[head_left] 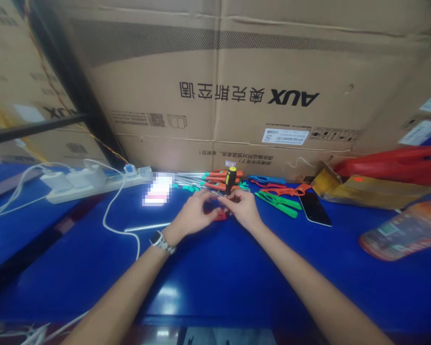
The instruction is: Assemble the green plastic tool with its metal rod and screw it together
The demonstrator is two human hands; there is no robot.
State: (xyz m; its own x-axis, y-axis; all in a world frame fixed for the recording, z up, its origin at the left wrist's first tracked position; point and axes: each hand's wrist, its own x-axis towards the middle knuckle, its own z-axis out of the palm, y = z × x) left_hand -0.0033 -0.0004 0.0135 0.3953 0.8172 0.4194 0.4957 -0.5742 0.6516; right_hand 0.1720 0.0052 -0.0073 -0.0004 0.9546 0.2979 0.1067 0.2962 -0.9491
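My left hand (196, 211) is over the blue table, thumb and fingers curled toward my right hand (242, 208). The fingertips of both hands come close together at a small thing I cannot make out. Just behind the right fingers, a screwdriver (230, 178) with a black and yellow handle points upward; its lower end is hidden. A red plastic piece (221, 215) shows under the left thumb. Left of that hand lies a thin metal rod (147, 226), its right end hidden by the hand. Behind the hands lie several long-necked lighters with orange handles (219, 184).
Green plastic pieces (278, 203) and a dark phone (316, 209) lie to the right, near a clear jar (402, 232). A lit screen (158, 189), a white power strip (96, 184) and a white cable (107, 218) are left. A large cardboard box (215, 120) stands behind.
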